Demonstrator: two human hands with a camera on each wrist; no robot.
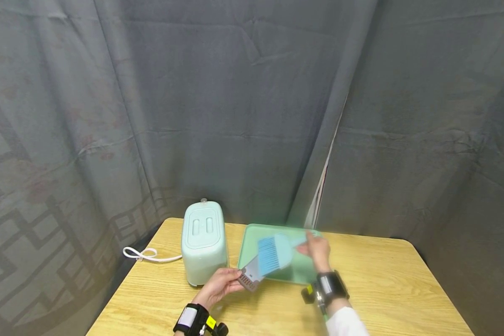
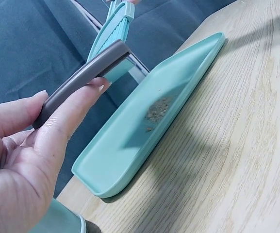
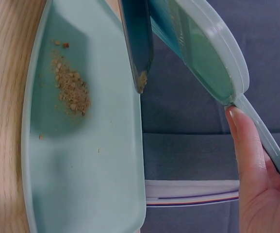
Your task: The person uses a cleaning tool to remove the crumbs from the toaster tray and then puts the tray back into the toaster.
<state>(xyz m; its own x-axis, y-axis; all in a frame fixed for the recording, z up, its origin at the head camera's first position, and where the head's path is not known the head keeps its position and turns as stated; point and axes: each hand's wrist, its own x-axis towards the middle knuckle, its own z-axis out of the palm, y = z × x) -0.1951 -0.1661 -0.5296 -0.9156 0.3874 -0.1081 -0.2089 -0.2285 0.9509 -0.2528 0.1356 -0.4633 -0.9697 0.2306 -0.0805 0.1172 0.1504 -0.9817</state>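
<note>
1 L hand (image 1: 219, 284), fingers pinching 1 grey slotted plate (image 1: 248, 279); 1 R hand (image 1: 318, 252), fingers gripping 1 brush (image 1: 283, 251) by handle. Brush + plate held up nr/over 1 green tray (image 1: 247, 247) w/ 1 crumb pile (image 3: 72, 90) on tabletop (image 1: 395, 289), beside 1 mint appliance (image 1: 203, 233).

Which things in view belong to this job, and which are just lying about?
In the job:
light blue brush, in the right hand
flat gray tool, in the left hand
green tray
crumbs on it

Probably just lying about:
mint appliance, held by neither hand
white cord
</note>
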